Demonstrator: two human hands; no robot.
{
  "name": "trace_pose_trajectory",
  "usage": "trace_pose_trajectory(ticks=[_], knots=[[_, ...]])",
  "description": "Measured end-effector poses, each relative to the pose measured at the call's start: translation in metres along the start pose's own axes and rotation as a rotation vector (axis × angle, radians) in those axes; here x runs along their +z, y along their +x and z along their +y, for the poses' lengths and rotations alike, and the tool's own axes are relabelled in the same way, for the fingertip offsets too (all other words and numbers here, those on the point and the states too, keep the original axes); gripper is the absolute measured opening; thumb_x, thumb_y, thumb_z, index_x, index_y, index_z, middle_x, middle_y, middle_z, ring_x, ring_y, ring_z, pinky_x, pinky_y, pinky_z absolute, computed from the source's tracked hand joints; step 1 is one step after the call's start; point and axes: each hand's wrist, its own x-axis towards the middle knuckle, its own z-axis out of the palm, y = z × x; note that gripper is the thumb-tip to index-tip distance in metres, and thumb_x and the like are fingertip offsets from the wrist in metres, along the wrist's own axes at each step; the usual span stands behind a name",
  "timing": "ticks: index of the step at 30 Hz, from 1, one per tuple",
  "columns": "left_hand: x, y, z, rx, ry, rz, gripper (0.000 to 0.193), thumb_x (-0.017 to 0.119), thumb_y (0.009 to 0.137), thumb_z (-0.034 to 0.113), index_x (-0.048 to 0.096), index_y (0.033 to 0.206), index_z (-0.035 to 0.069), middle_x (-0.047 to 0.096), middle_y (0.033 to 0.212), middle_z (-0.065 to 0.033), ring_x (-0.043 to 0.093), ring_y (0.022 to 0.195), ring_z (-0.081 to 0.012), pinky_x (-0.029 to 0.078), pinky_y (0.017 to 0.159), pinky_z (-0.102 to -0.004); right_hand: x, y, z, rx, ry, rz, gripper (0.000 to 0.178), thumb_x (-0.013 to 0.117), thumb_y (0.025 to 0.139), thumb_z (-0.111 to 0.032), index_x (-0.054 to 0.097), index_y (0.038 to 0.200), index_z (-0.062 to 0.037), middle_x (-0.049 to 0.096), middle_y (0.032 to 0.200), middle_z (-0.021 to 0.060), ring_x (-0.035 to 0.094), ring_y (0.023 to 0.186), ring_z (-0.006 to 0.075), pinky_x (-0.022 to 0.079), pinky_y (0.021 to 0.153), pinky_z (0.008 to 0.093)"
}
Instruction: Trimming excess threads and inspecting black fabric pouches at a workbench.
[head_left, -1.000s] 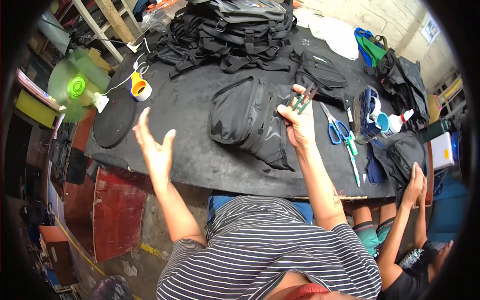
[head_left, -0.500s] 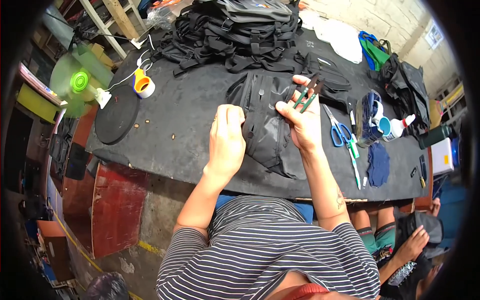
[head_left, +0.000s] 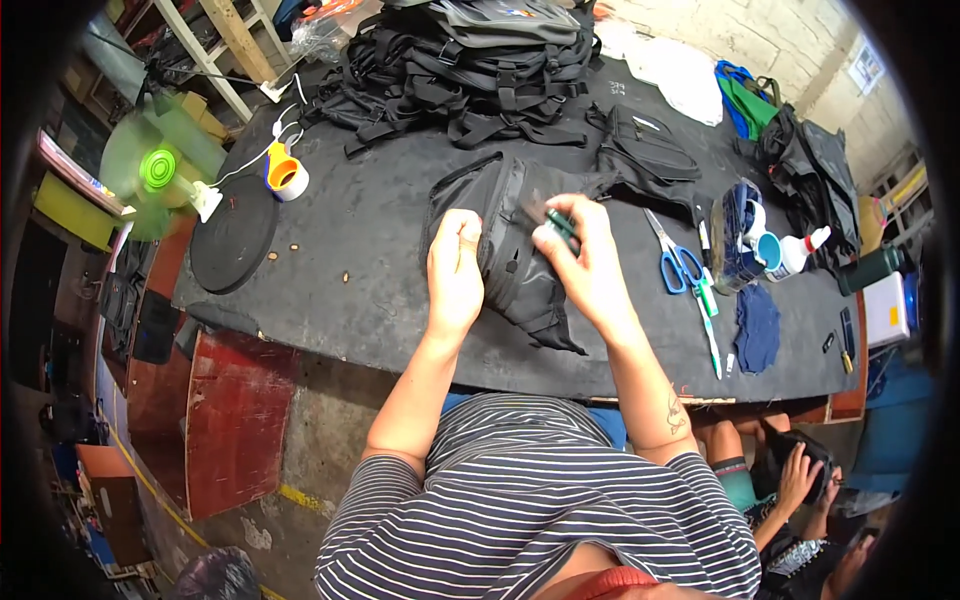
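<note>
A black fabric bag [head_left: 525,300] with a zipper and straps lies on the dark table in front of me. My left hand [head_left: 456,268] is closed on its left edge, thumb up. In my right hand [head_left: 590,265] are green-handled thread snips [head_left: 557,222], their dark blades smeared by motion and pointing left over the bag. The fingers curl round the handles, just above the fabric. Whether the blades touch the bag I cannot tell.
A pile of black backpacks [head_left: 460,80] stands at the back. To the right lie blue-handled scissors [head_left: 675,262], a clear container [head_left: 735,240], a glue bottle [head_left: 797,258] and a navy cloth [head_left: 757,330]. At left are a tape roll [head_left: 289,182] and a spinning fan [head_left: 158,168]. Another person's hands [head_left: 795,480] work at lower right.
My right hand has swung left and down over the bag, turning the snips from pointing up-right to pointing left. The bag has shifted and tilted slightly left. The other person's hands moved.
</note>
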Motion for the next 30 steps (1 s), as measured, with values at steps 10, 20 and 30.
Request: trace_pose_trajectory(ticks=[10, 20, 30], knots=[[-0.001, -0.007, 0.006, 0.056, 0.078, -0.024, 0.008, 0.041, 0.091, 0.0, 0.043, 0.084, 0.0, 0.042, 0.077, -0.0098, 0.043, 0.07, -0.022, 0.039, 0.069, -0.0283, 0.012, -0.013, -0.007, -0.05, -0.23, 0.113, 0.032, 0.077, 0.062, -0.006, 0.067, 0.093, -0.0079, 0.05, 0.116, 0.0277, 0.059, 0.07, 0.0242, 0.051, 0.068, 0.0328], [-0.002, -0.008, 0.002, 0.105, 0.088, -0.016, 0.006, 0.04, 0.088, -0.002, 0.042, 0.083, -0.001, 0.043, 0.078, -0.0117, 0.043, 0.07, -0.0252, 0.039, 0.069, -0.0292, 0.017, -0.014, -0.007, -0.048, -0.174, 0.132, 0.031, 0.077, 0.063, -0.008, 0.068, 0.093, -0.007, 0.05, 0.116, 0.0289, 0.054, 0.065, 0.0233, 0.049, 0.07, 0.0351], [-0.001, -0.01, -0.006, 0.147, 0.046, 0.025, 0.019, 0.044, 0.098, 0.015, 0.047, 0.085, 0.002, 0.039, 0.074, 0.002, 0.033, 0.068, -0.0069, 0.031, 0.061, -0.0208, 0.016, -0.012, -0.002, -0.063, -0.075, 0.069, 0.031, 0.074, 0.062, -0.001, 0.069, 0.093, -0.0041, 0.056, 0.105, 0.0166, 0.051, 0.086, 0.0222, 0.045, 0.081, 0.0336]])
